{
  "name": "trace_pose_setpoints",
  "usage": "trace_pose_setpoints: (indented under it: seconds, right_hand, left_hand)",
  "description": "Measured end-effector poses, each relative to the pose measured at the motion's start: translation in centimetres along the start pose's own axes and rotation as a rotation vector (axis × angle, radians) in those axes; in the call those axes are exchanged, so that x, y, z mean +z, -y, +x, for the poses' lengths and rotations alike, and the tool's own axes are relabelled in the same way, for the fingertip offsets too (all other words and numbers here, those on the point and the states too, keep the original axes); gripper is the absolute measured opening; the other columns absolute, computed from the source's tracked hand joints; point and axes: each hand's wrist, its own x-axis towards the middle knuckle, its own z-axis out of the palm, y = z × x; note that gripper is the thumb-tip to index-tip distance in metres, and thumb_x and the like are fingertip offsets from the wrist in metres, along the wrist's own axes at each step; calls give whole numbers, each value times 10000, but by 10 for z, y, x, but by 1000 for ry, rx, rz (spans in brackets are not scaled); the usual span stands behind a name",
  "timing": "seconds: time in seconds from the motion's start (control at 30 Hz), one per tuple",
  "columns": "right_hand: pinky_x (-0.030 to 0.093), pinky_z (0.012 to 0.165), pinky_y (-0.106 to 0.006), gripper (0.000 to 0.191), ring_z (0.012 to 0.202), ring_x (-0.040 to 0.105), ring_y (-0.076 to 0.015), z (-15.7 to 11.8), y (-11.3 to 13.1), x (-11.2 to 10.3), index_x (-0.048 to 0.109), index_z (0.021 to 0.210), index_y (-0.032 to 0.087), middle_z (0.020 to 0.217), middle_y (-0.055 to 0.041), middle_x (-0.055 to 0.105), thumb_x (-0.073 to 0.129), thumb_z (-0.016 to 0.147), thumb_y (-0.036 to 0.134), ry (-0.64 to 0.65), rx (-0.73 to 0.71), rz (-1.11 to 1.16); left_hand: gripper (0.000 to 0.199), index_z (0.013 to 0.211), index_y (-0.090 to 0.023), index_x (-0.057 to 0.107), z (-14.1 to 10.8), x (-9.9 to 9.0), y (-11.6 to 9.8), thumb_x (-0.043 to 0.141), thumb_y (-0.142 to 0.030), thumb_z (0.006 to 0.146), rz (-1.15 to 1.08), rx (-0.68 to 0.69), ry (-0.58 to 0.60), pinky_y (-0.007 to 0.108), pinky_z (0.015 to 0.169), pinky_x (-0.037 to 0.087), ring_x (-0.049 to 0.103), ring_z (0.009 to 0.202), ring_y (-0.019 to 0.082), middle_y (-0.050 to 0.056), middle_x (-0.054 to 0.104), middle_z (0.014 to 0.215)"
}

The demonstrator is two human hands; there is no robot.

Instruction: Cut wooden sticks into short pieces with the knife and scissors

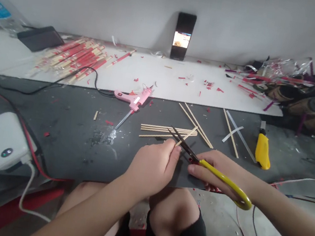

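Over the grey tabletop [67, 128], left hand [152, 164]: fingers clamped on pale wooden stick [189, 135]
Right hand [222, 162]: fingers closed around yellow-handled, dark-bladed scissors [211, 170], blades parted

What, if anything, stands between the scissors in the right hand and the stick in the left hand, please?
Nothing visible does: in this view, the scissors in the right hand overlap the stick in the left hand, close to where it is gripped.

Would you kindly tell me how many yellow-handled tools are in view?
2: the scissors in the right hand and the utility knife lying toward the right of the dark tabletop.
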Motion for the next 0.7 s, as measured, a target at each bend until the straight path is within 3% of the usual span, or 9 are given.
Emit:
trace_pose_setpoints:
  seconds: [0.13, 0.23, 0.37, 0.5, 0.6, 0.63, 0.7]
  right_hand:
    - [400, 483, -272, 436, 490, 539, -149, 1, 4, -4, 523, 642, 221, 548, 8, 577, 614, 895, 565, 59, -9, -31]
    - [345, 456, -257, 447, 475, 480, -127, 1, 7, 1, 475, 631, 227, 527, 30, 519, 599, 913, 550, 40, -20, -66]
    - [293, 452, -254, 436, 483, 447, -119, 2, 13, 10, 468, 620, 220, 509, 32, 500, 599, 924, 504, 6, -55, -183]
    - [365, 488, -245, 386, 532, 483, -123, 3, 14, 1, 508, 673, 214, 569, 39, 522, 657, 905, 483, 148, -27, 26]
    - [519, 702, -279, 295, 745, 634, -164, -1, 7, -20, 660, 805, 203, 796, -17, 678, 676, 913, 478, 343, -32, 207]
    - [536, 807, -302, 303, 858, 675, -188, -5, 5, -26, 711, 885, 207, 915, -48, 725, 647, 934, 499, 351, -16, 244]
    - [524, 946, -340, 420, 1049, 698, -232, -13, 3, -34, 749, 1092, 234, 1129, -88, 751, 543, 977, 582, 236, 53, 334]
  left_hand:
    - [411, 820, -218, 564, 2, 2, 0, 510, -582, 1005, -311, -144, -20, 275, 547, 339, 539, 601, 148, -11, 614, 691]
    - [481, 848, -204, 626, 6, 4, 5, 619, -681, 906, -623, -284, 52, 251, 517, 381, 543, 576, 118, -7, 639, 740]
    - [573, 719, -189, 571, 10, 4, 10, 634, -740, 861, -874, -435, 157, 224, 386, 270, 416, 411, 60, -27, 572, 648]
    - [519, 686, -185, 549, 12, 6, 9, 645, -642, 912, -1007, -453, 162, 204, 362, 225, 358, 379, 45, -48, 505, 548]
    - [470, 749, -179, 597, 12, 7, 8, 668, -614, 912, -1057, -464, 175, 201, 358, 213, 348, 371, 42, -51, 512, 539]
    - [467, 763, -176, 607, 12, 7, 8, 678, -616, 904, -1072, -468, 181, 199, 360, 207, 346, 373, 41, -53, 507, 536]
    - [473, 778, -174, 618, 12, 8, 8, 695, -627, 887, -1090, -467, 186, 197, 367, 195, 343, 377, 40, -56, 496, 530]
